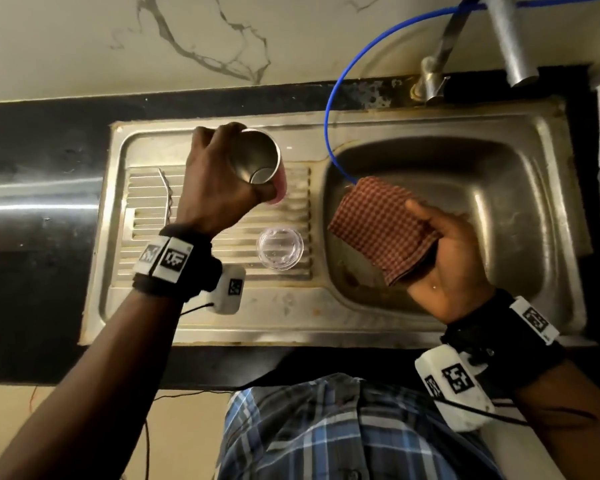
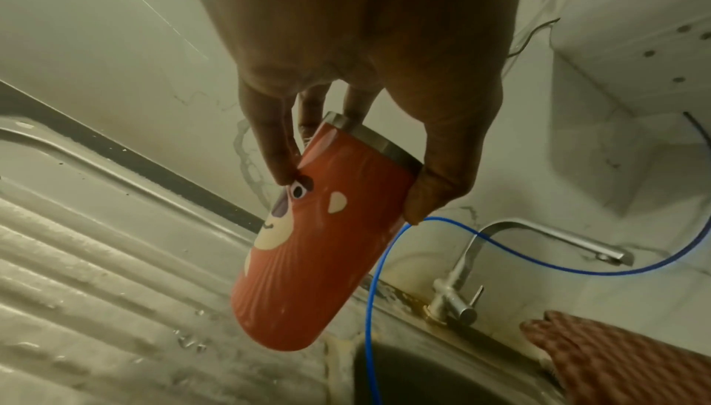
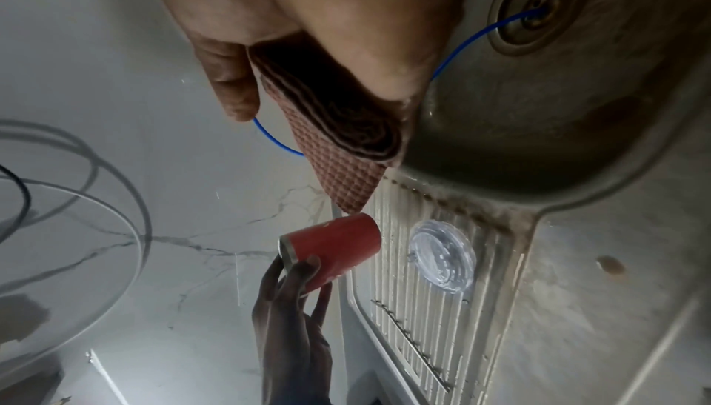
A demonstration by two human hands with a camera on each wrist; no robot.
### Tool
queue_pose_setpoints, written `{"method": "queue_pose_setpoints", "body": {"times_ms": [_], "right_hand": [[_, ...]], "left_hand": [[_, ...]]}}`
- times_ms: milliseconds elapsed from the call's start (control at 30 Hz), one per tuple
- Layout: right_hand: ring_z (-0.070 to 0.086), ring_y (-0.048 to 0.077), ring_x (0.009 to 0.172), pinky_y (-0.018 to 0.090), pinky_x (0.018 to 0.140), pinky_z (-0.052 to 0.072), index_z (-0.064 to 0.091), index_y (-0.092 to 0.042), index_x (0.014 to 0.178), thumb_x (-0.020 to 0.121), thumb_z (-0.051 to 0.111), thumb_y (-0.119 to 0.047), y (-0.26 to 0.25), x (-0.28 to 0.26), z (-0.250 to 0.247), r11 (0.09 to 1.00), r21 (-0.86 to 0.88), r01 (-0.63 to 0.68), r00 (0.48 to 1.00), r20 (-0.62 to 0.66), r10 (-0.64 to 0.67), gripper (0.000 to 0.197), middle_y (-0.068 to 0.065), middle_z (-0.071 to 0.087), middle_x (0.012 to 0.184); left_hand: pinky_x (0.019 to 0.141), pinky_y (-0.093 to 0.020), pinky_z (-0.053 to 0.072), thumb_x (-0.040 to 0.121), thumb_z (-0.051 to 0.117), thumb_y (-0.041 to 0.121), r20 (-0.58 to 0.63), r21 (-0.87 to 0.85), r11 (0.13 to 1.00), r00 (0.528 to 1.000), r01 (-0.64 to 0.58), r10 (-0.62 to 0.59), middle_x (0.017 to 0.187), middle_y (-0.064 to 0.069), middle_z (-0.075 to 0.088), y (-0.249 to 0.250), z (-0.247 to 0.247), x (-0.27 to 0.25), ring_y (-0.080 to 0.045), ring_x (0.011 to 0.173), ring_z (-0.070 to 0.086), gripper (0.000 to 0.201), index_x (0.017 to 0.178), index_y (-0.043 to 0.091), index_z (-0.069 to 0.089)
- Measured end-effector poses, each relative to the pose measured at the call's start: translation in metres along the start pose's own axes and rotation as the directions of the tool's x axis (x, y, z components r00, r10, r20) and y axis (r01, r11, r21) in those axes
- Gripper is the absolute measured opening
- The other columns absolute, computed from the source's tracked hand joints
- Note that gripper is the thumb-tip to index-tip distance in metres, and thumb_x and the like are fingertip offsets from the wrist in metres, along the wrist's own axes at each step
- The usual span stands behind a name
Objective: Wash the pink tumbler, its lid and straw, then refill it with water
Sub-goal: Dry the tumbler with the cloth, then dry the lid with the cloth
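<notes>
Pink tumbler held up in the left hand, upper middle-left of the frame, above the ribbed draining board. Fingers curled around the wall near the steel rim; long axis tilted, open mouth turned toward the camera, base pointing down toward the basin. Right hand at right, over the basin, near but apart, thumb and fingers pinching a folded checked cloth. Probably wiping next, with the cloth side nearer. Inside bare steel, seemingly empty; cartoon face on the wall. Clear lid lying on the board.
</notes>
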State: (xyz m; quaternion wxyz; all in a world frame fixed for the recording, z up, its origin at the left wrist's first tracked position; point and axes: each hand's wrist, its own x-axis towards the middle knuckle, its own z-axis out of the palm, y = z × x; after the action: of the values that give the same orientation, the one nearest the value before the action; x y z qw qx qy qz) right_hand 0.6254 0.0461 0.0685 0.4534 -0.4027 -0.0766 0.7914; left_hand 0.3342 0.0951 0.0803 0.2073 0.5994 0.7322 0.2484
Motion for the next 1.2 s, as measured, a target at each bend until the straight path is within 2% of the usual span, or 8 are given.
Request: {"method": "queue_pose_setpoints", "body": {"times_ms": [233, 400, 500, 567, 667, 833, 1000, 1200], "right_hand": [[0.064, 0.035, 0.126, 0.049, 0.108, 0.051, 0.069, -0.003, 0.125, 0.100, 0.045, -0.011, 0.016, 0.003, -0.002, 0.997, -0.079, 0.025, 0.997, -0.073, -0.031, 0.035, 0.020, 0.068, 0.133], [0.071, 0.028, 0.116, 0.041, 0.098, 0.058, 0.066, -0.009, 0.125, 0.098, 0.052, -0.008, 0.016, 0.005, 0.000, 0.986, -0.160, 0.039, 0.983, -0.173, -0.067, 0.030, 0.011, 0.075, 0.123], [0.073, 0.027, 0.111, 0.040, 0.092, 0.060, 0.066, -0.011, 0.124, 0.098, 0.055, -0.007, 0.017, 0.006, -0.001, 0.983, -0.182, 0.032, 0.977, -0.203, -0.070, 0.029, 0.009, 0.076, 0.119], [0.074, 0.026, 0.108, 0.040, 0.088, 0.062, 0.067, -0.012, 0.123, 0.098, 0.054, -0.007, 0.016, 0.005, -0.001, 0.984, -0.174, 0.030, 0.980, -0.190, -0.063, 0.028, 0.009, 0.076, 0.118], [0.074, 0.026, 0.109, 0.040, 0.087, 0.063, 0.067, -0.013, 0.120, 0.097, 0.056, -0.006, 0.015, 0.003, -0.003, 0.985, -0.169, 0.044, 0.983, -0.169, -0.074, 0.027, 0.008, 0.076, 0.118], [0.072, 0.027, 0.113, 0.041, 0.087, 0.062, 0.069, -0.015, 0.116, 0.083, 0.068, -0.003, 0.012, 0.000, -0.010, 0.970, -0.227, 0.083, 0.979, -0.166, -0.122, 0.036, 0.008, 0.076, 0.119], [0.073, 0.029, 0.112, 0.039, 0.083, 0.063, 0.068, -0.009, 0.123, 0.089, 0.063, 0.007, 0.010, -0.005, -0.024, 0.958, -0.271, 0.099, 0.962, -0.221, -0.162, 0.038, 0.013, 0.074, 0.122], [0.075, 0.028, 0.107, 0.037, 0.078, 0.064, 0.071, -0.008, 0.118, 0.088, 0.062, 0.010, 0.005, -0.019, -0.029, 0.956, -0.268, 0.116, 0.950, -0.252, -0.186, 0.036, 0.013, 0.077, 0.116]], "left_hand": [[0.086, 0.006, 0.030, 0.064, 0.099, 0.033, 0.044, -0.034, 0.998, 0.998, -0.048, 0.050, 0.140, -0.010, 0.048, -0.025, 0.026, 0.016, -0.011, 0.118, 0.047, 0.097, 0.150, 0.015, 0.056], [0.097, -0.019, 0.042, 0.066, 0.097, 0.037, 0.079, -0.044, 0.998, 0.996, -0.045, 0.048, 0.142, -0.011, 0.047, -0.030, 0.030, 0.013, -0.016, 0.122, 0.050, 0.100, 0.153, 0.015, 0.052], [0.099, -0.023, 0.045, 0.059, 0.084, 0.057, 0.102, -0.069, 0.998, 0.995, -0.013, 0.020, 0.143, -0.011, 0.047, -0.032, 0.032, 0.008, -0.024, 0.127, 0.054, 0.110, 0.155, 0.016, 0.049], [0.099, -0.017, 0.043, 0.058, 0.081, 0.058, 0.099, -0.087, 0.996, 0.995, 0.011, -0.002, 0.145, -0.010, 0.047, -0.034, 0.032, 0.007, -0.021, 0.128, 0.053, 0.114, 0.158, 0.016, 0.045], [0.097, -0.005, 0.037, 0.068, 0.097, 0.041, 0.089, -0.130, 0.991, 0.996, 0.043, -0.031, 0.152, -0.011, 0.045, -0.037, 0.032, 0.001, -0.019, 0.133, 0.050, 0.122, 0.165, 0.012, 0.029], [0.119, -0.052, 0.044, 0.069, 0.092, 0.054, 0.059, -0.161, 0.968, 0.981, 0.193, -0.186, 0.163, -0.015, 0.028, -0.053, 0.039, -0.035, -0.036, 0.145, 0.045, 0.140, 0.170, 0.016, 0.003], [0.118, -0.053, 0.041, 0.087, 0.086, 0.041, 0.192, 0.060, 0.980, 0.961, 0.190, -0.199, 0.155, -0.020, 0.036, -0.053, 0.062, -0.085, -0.044, 0.139, 0.046, 0.093, 0.159, 0.006, 0.040], [0.090, -0.057, 0.053, 0.075, 0.090, 0.050, 0.269, 0.310, 0.945, 0.943, 0.106, -0.194, 0.154, -0.013, 0.038, -0.033, 0.093, -0.090, -0.043, 0.135, 0.041, 0.113, 0.164, 0.021, 0.028]]}}
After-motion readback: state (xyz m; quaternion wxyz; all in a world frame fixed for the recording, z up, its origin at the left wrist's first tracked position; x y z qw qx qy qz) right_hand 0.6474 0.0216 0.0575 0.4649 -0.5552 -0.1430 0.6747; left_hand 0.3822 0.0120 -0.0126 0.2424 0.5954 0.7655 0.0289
